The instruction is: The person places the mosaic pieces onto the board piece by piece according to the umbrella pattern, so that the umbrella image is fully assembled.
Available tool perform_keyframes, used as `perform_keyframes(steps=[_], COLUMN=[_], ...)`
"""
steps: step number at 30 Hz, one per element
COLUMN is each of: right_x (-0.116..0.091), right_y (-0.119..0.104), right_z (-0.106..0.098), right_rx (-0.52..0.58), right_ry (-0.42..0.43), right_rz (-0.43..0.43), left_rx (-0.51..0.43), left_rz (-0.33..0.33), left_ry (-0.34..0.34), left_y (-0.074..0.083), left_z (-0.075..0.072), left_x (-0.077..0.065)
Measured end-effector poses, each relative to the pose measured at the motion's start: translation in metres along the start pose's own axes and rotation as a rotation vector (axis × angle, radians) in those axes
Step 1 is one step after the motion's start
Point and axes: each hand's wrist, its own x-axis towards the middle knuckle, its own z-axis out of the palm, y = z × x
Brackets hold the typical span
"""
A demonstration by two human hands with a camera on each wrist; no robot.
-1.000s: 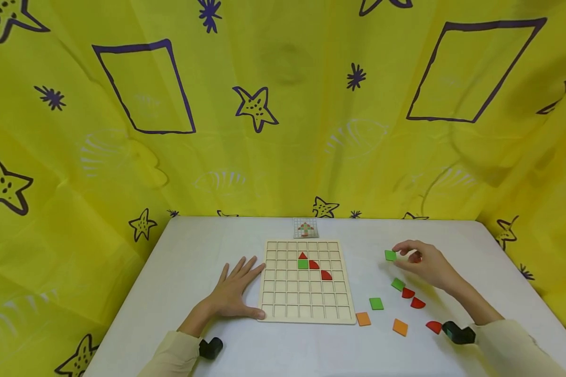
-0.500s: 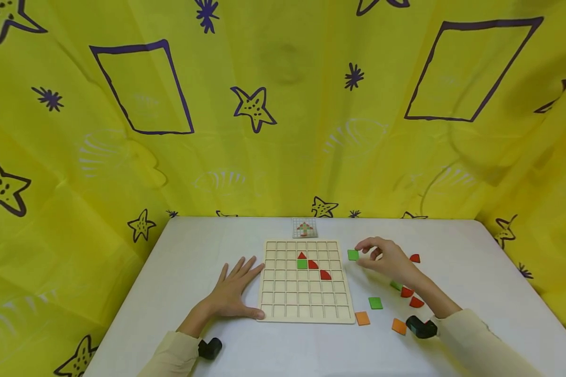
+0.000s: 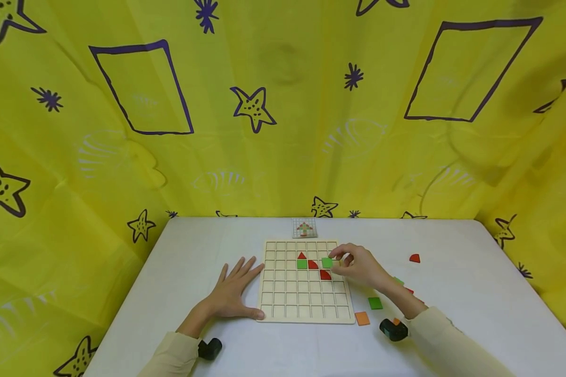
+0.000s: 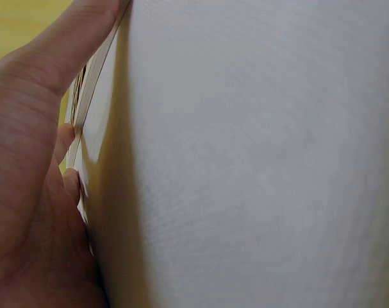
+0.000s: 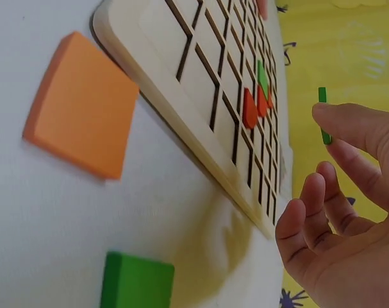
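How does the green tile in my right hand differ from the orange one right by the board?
The green tile is pinched in your right hand; the orange tile lies untouched on the table. The green tile is above the board; the orange tile sits beside its near-right corner. Both look square and plain-coloured.

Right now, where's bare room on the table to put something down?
The table is bare left of the left hand, and between the sleeves, nearer than the board. Just right of the board is crowded with tiles and the right arm.
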Motion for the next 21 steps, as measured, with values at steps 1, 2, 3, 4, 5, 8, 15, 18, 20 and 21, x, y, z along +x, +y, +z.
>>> perform_keyframes(steps=[1,2,3,4,5,8,15,18,20,21], right_x=[0.001,0.001,0.002,0.002,0.003,0.005,0.009,0.011,0.012,0.012], right_y=[0.000,-0.001,-0.001,-0.001,0.000,0.002,0.001,-0.003,-0.005,-0.006], right_z=[0.003,0.005,0.008,0.010,0.013,0.019,0.029,0.034,0.037,0.039], right_rx=[0.008,0.018,0.027,0.035,0.040,0.047,0.032,0.023,0.007,0.005], right_ry=[-0.002,-0.005,-0.008,-0.013,-0.017,-0.023,-0.029,-0.030,-0.029,-0.027], right_rz=[0.003,0.006,0.011,0.012,0.014,0.008,-0.042,-0.055,-0.067,-0.067], left_rx=[0.004,0.007,0.012,0.012,0.012,0.012,0.017,0.015,0.019,0.022], left_rz=[-0.004,-0.006,-0.008,-0.009,-0.009,-0.007,-0.002,-0.011,-0.014,-0.015], left_ry=[-0.006,-0.009,-0.013,-0.014,-0.013,-0.006,-0.008,-0.020,-0.026,-0.027], left_y=[0.000,0.001,0.001,0.001,0.001,0.001,0.000,0.001,0.001,0.002], left_z=[0.000,-0.001,-0.001,-0.001,-0.001,0.000,-0.001,-0.002,-0.002,-0.002], left_x=[0.000,0.000,0.000,0.000,0.000,-0.001,0.000,0.000,0.001,0.001])
